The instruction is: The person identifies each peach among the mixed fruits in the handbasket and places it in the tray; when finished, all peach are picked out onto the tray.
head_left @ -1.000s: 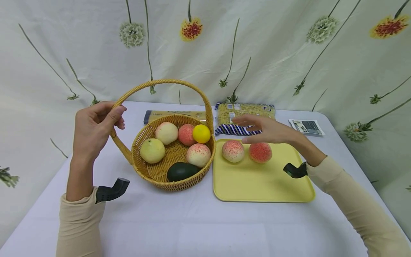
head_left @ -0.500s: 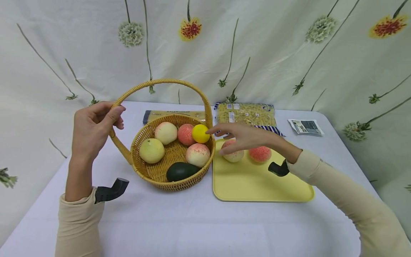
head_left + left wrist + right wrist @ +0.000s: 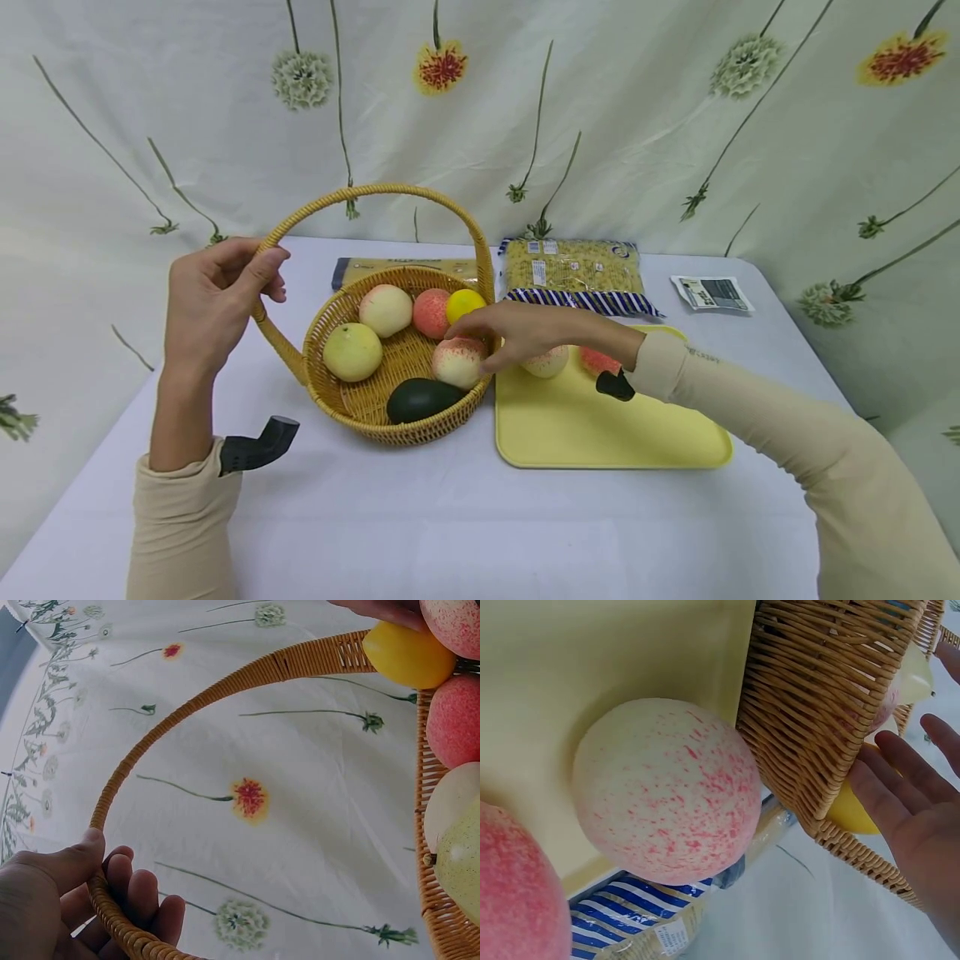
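My left hand (image 3: 206, 304) grips the left side of the arched handle (image 3: 382, 190) of a wicker basket (image 3: 401, 435). Inside sit a yellow-green round fruit (image 3: 352, 352), a pale peach (image 3: 386, 310), a red peach (image 3: 431, 313), a yellow lemon (image 3: 462, 302), a speckled peach (image 3: 457, 363) and a dark green avocado (image 3: 422, 401). Over the basket's right rim reaches my right hand (image 3: 525, 329), its fingers above the speckled peach, close to the lemon. In the right wrist view those fingers (image 3: 900, 776) are spread; contact with the fruit cannot be made out.
A yellow tray (image 3: 611, 437) right of the basket carries a speckled peach (image 3: 667, 791) and a red peach (image 3: 514, 892), partly behind my right arm. Behind stand a pasta bag (image 3: 573, 267), a long flat package (image 3: 427, 268) and a white sachet (image 3: 711, 293).
My right hand has moved left and down from above the tray to the basket's right rim, over the speckled peach. My left hand keeps its grip on the handle; the basket stays put.
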Tool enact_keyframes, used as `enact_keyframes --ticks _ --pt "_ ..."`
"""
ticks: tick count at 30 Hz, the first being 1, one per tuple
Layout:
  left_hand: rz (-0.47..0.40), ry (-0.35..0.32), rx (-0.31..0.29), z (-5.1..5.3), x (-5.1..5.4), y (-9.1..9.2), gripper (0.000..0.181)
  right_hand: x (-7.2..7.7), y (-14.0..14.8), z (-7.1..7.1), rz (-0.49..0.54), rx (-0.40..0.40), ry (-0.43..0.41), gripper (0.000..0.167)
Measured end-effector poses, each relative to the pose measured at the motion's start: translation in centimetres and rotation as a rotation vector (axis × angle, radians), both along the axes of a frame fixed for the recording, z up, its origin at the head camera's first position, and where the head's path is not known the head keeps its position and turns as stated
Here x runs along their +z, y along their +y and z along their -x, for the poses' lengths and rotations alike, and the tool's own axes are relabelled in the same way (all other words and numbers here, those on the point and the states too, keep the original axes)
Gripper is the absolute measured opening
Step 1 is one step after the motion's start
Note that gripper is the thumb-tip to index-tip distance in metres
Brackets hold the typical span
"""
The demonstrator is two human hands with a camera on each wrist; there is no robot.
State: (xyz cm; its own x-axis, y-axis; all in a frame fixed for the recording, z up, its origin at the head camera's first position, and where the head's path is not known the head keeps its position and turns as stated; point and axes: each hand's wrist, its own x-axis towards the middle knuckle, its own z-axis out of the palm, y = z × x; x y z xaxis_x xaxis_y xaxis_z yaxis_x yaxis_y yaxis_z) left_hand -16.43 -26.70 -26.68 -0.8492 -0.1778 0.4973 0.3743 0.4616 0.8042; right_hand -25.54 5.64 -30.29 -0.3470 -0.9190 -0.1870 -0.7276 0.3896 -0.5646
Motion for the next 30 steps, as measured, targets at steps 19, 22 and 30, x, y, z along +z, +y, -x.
enact_keyframes --ticks 19,22,30 --pt "-0.048 0.005 -0.020 0.1 -0.1 -0.1 0.015 0.5 -2.2 0.9 -0.201 0.008 -0.041 0.057" --pt "-0.051 0.006 -0.019 0.2 -0.1 -0.2 0.015 0.4 -2.5 1.0 -0.223 0.006 -0.034 0.057" --pt "-0.062 0.005 -0.030 0.1 0.0 -0.1 0.015 -0.5 -2.9 0.9 -0.179 0.001 -0.007 0.067"
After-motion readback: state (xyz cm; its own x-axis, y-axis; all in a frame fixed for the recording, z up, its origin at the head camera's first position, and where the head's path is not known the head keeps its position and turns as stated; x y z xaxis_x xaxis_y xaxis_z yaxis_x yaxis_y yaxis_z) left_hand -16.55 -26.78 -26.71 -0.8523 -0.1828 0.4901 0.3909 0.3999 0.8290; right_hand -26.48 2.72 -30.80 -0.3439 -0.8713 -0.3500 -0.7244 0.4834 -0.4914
